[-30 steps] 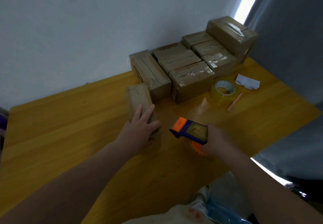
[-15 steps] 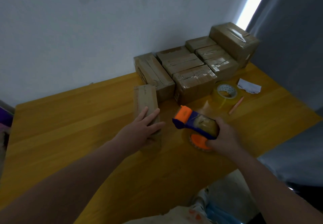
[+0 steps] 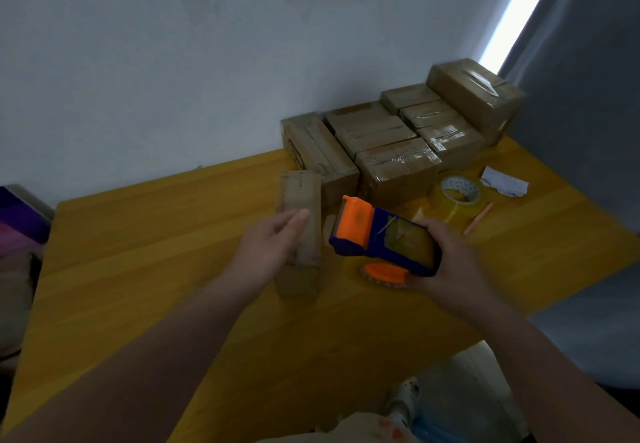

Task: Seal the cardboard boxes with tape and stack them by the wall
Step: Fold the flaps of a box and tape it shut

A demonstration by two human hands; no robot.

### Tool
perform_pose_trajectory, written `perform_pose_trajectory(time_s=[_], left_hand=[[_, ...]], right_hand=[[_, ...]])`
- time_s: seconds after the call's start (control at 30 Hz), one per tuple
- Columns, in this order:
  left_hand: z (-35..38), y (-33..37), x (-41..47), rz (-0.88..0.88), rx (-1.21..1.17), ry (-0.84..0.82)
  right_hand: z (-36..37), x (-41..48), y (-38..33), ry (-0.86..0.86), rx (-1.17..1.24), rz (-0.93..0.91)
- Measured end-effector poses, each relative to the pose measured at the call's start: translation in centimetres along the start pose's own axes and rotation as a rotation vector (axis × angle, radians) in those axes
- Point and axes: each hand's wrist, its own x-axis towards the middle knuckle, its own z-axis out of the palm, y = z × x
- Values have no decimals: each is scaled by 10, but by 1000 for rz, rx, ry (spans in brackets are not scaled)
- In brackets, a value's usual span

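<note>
Up and to the left has gone the tape gun (image 3: 381, 238) since a second ago, so its orange front now sits just beside the box (image 3: 301, 197). The left hand (image 3: 273, 252) has slid from the top of the box to its left side.

The right hand (image 3: 446, 259) is wrapped tight around the blue back end of the tape gun. The orange wheel hangs under it, just over the table (image 3: 138, 252).

The left hand lies against the box with its fingers straight and flat, not curled. It hides part of the box.

This 1 box lies on the table, long way pointing at the wall (image 3: 207, 62), just in front of the pile (image 3: 381, 134). I cannot tell if it has tape on it yet.

The pile of brown boxes sits at the back of the table, touching the wall. Shiny tape shows on some of them.

To the right of the pile lie 3 small things: a tape roll (image 3: 459, 191), a paper (image 3: 504, 184) and a thin pink stick (image 3: 479, 217).
</note>
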Motion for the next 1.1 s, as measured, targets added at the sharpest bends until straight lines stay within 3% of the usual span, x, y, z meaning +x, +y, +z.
perform_pose_trajectory(time_s=[0.07, 0.17, 0.37, 0.57, 0.67, 1.1], left_hand=[[0, 6, -6, -258, -363, -143], [0, 6, -10, -296, -485, -214], [-2, -11, -10, -142, -284, 26], [-22, -29, -10, -161, -276, 176], [-43, -45, -8, -195, -297, 312], [-19, -61, -12, -198, -201, 434]], right_hand=[[3, -1, -6, -1, 9, -58], [6, -2, -14, -13, 4, -119], [2, 3, -19, -163, -178, -150], [-19, 9, -18, -361, -274, -124], [-36, 12, -11, -339, -327, -136], [-41, 28, 5, -352, -386, -161]])
